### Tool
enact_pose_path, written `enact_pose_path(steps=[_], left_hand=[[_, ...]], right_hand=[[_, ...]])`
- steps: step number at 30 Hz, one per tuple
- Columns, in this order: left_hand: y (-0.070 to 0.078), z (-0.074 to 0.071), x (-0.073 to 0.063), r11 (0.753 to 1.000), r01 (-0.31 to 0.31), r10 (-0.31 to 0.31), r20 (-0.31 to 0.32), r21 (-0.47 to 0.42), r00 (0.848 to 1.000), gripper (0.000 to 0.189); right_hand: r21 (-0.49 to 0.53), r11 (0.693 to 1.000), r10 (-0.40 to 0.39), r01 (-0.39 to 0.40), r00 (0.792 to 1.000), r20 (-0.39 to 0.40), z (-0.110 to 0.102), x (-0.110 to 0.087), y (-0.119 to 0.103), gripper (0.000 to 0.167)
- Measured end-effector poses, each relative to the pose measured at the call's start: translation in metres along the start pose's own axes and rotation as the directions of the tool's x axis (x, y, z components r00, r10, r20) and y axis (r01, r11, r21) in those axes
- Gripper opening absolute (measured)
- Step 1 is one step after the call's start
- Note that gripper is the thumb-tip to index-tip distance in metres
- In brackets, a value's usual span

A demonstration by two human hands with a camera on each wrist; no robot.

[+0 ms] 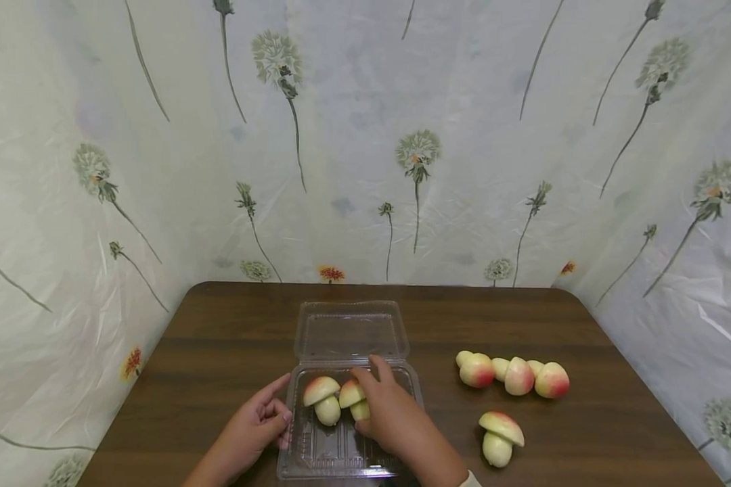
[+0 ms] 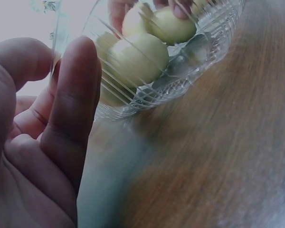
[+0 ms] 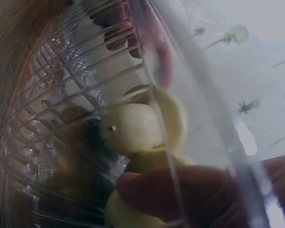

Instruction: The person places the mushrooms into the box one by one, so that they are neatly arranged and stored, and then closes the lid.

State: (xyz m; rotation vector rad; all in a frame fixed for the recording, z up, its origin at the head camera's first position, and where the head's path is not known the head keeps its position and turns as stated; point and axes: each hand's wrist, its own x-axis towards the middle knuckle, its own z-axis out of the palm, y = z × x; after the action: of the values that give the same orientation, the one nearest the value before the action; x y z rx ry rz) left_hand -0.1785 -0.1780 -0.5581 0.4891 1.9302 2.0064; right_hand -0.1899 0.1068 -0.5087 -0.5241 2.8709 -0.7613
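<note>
A clear plastic clamshell box (image 1: 307, 467) lies on the table with its lid (image 1: 352, 331) folded back, away from me. Inside, toward the left, sits a mushroom-shaped piece (image 1: 321, 399) with a red-tinged cap and a pale yellow stem. Just right of it, my right hand (image 1: 396, 412) grips a second mushroom-shaped piece (image 1: 355, 398), reaching down into the box. Its thumb (image 3: 156, 187) shows against that piece through the clear wall in the right wrist view. My left hand (image 1: 252, 426) pinches the box's left rim between thumb and finger (image 2: 73, 90).
To the right of the box, another mushroom-shaped piece (image 1: 499, 438) stands alone on the brown wooden table (image 1: 231, 338). Behind it, three more (image 1: 519, 376) lie in a row. A dandelion-patterned sheet (image 1: 353, 135) hangs behind the table and along its sides.
</note>
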Motion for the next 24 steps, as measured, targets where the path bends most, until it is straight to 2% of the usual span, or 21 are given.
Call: enact_pose_path(steps=[14,24], left_hand=[[0.0014,-0.0005,-0.0002,1.0,-0.002,0.003,0.026,-0.027,1.0,0.08],[-0.0009,-0.0013,0.001,0.999,0.014,-0.014,0.018,-0.03,1.0,0.081]], right_hand=[[-0.037,0.999,0.003,-0.005,0.999,-0.037,0.0033,-0.0001,0.0014,0.08],[-0.032,0.999,0.0,-0.001,0.999,-0.034,0.0022,-0.0006,0.0018,0.079]])
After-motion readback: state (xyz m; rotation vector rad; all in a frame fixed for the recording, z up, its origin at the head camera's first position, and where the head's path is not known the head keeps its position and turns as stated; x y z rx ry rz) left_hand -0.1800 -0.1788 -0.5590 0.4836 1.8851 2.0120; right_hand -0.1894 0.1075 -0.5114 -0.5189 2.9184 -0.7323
